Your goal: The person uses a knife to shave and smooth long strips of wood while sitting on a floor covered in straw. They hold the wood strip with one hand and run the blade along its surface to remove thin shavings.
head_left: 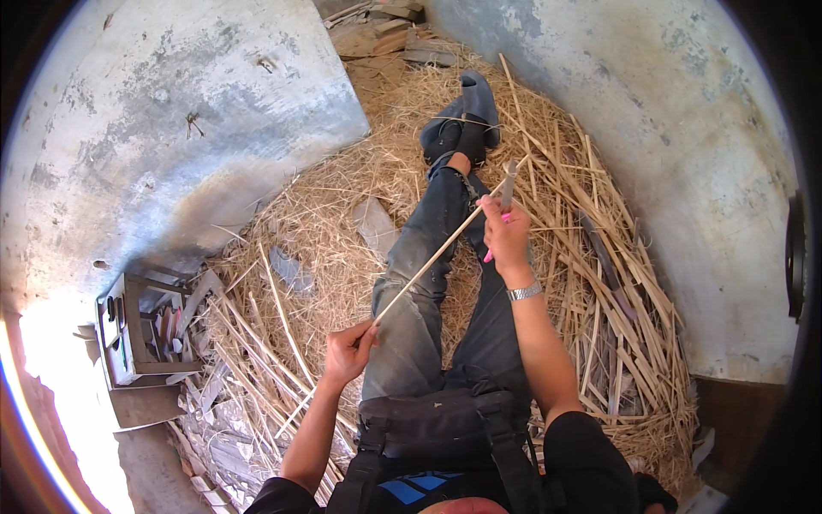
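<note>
A long pale bamboo strip (432, 259) runs slantwise over my legs, from lower left to upper right. My left hand (347, 353) is closed round its near end, above my thigh. Farther up, my right hand (509, 238) grips a knife (509, 187) with a pink handle, its blade pointing away from me. The strip passes by the fingers of that hand, and its far end lies beside the blade. Whether the blade's edge touches the strip, I cannot tell. A metal-banded watch (525, 292) is on my right wrist.
Bamboo strips (621, 291) lie piled along the right wall, with more (257, 351) at left. Shavings (334, 206) cover the floor around my outstretched legs (419, 283). A small wooden cabinet (141, 330) stands at left. Planks (398, 21) are heaped at the far end.
</note>
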